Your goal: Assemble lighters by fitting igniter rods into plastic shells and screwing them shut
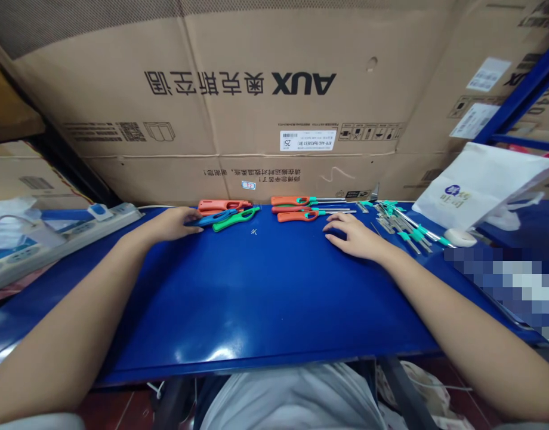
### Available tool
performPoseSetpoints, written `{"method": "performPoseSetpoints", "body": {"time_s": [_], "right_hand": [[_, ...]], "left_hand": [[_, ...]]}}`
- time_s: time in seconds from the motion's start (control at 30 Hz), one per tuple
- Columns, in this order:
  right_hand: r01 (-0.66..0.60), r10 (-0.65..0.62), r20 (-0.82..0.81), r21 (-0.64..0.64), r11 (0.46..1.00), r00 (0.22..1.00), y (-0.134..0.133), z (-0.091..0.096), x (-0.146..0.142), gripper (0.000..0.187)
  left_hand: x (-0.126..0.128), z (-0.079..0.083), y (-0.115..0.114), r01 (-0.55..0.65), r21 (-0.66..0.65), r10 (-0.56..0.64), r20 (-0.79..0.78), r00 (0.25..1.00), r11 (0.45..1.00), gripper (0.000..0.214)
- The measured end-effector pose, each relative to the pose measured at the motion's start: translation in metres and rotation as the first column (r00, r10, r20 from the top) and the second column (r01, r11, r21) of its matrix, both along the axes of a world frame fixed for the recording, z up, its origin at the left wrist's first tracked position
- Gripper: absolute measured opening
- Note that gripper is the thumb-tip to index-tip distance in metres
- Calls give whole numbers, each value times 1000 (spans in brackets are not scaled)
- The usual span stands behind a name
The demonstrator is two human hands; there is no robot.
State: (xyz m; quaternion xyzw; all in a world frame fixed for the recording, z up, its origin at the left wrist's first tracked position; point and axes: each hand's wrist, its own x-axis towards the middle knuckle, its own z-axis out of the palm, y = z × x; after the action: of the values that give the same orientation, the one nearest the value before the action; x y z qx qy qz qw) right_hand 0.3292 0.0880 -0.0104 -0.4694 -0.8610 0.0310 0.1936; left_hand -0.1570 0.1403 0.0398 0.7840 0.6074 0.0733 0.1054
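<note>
My left hand (173,224) has its thumb and fingers closed on the near end of a blue lighter handle (216,218). A green lighter handle (234,221) lies just to the right of it, and red-orange handles (218,205) lie behind. My right hand (352,235) rests low over the table, fingers apart and nothing in them. To the left of it lie long-nosed lighters with metal tubes, among them an orange lighter (292,216). Beyond its wrist is a loose pile of metal tubes with teal parts (402,224).
A large cardboard box (256,36) walls off the back of the blue table (256,304). On the left lies a power strip (68,233). A white bag (475,185) and a white roll (460,238) are at the right, beside a blue metal frame (511,113).
</note>
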Motion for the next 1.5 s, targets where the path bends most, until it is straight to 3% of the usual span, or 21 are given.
{"method": "performPoseSetpoints", "body": {"time_s": [0.13, 0.23, 0.3, 0.4, 0.47, 0.53, 0.63, 0.83, 1.27, 1.5], "right_hand": [[-18, 20, -43, 32, 999, 999, -4, 3, -6, 25], [-66, 73, -134, 58, 996, 988, -15, 12, -17, 28], [-118, 122, -218, 32, 992, 968, -27, 22, -29, 37], [-234, 206, -286, -66, 970, 936, -51, 41, -51, 47], [-313, 294, -148, -123, 942, 944, -65, 51, -64, 55], [-324, 330, 15, -160, 932, 944, -75, 55, -74, 50], [-323, 354, 151, -196, 926, 923, -78, 49, -80, 40], [-301, 314, -1, -297, 906, 949, -69, 29, -72, 33], [-289, 293, -29, -294, 911, 956, -71, 31, -72, 29], [-346, 314, -178, -191, 919, 933, -61, 35, -59, 17]], "left_hand": [[7, 24, -17, -10, 9, 11, -11, 1000, 1000, 59], [43, 34, -41, 59, 36, -60, 33, 998, 998, 61], [80, 27, -61, 192, 16, -192, 130, 973, 981, 52], [135, 4, -95, 372, 16, -359, 294, 886, 928, 32], [160, -12, -114, 446, 47, -439, 294, 849, 894, 26], [174, -24, -127, 543, 54, -537, 257, 803, 838, 24], [179, -32, -132, 570, 105, -579, 206, 789, 815, 24], [167, -33, -125, 557, 114, -564, 286, 775, 823, 25], [165, -37, -126, 554, 165, -575, 323, 751, 816, 25], [164, -44, -119, 502, 125, -499, 452, 739, 856, 60]]}}
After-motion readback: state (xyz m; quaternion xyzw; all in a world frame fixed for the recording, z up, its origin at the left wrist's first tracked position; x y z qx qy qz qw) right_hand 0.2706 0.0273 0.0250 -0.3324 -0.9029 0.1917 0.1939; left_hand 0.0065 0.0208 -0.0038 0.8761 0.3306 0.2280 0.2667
